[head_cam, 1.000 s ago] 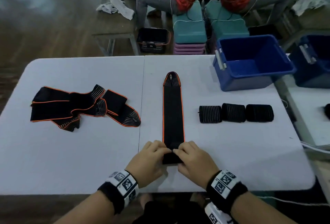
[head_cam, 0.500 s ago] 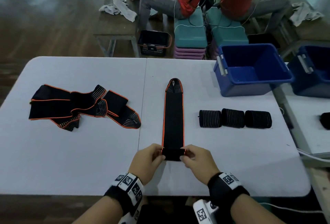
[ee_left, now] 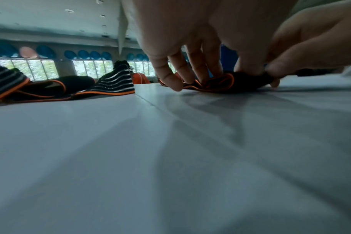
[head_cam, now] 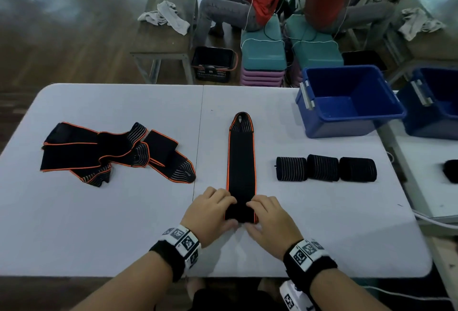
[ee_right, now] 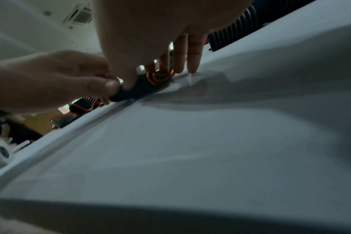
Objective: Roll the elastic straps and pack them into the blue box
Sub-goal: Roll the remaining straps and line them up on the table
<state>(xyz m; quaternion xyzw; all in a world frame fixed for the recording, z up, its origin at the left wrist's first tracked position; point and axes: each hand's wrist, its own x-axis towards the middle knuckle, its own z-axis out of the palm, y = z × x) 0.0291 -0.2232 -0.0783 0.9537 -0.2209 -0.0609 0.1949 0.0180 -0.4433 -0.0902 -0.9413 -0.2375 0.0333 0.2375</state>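
Observation:
A long black elastic strap (head_cam: 241, 159) with orange edging lies flat on the white table (head_cam: 99, 224), pointing away from me. Its near end is rolled into a small coil (head_cam: 240, 214). My left hand (head_cam: 213, 211) and right hand (head_cam: 266, 216) pinch that coil from either side, fingers on top and thumbs at the near edge. The left wrist view shows the coil (ee_left: 220, 82) under my fingertips (ee_left: 175, 84). In the right wrist view the coil (ee_right: 150, 83) shows its orange spiral end. The blue box (head_cam: 347, 102) stands open at the far right.
Three rolled black straps (head_cam: 324, 168) lie in a row right of the flat strap. A heap of unrolled straps (head_cam: 111, 154) sits at the left. A second blue box (head_cam: 436, 105) stands on the neighbouring table. Two seated people work beyond the table.
The near end of the strap was flat under my fingers a second ago. Both hands have rolled it forward into a thicker coil, and the flat part has grown shorter.

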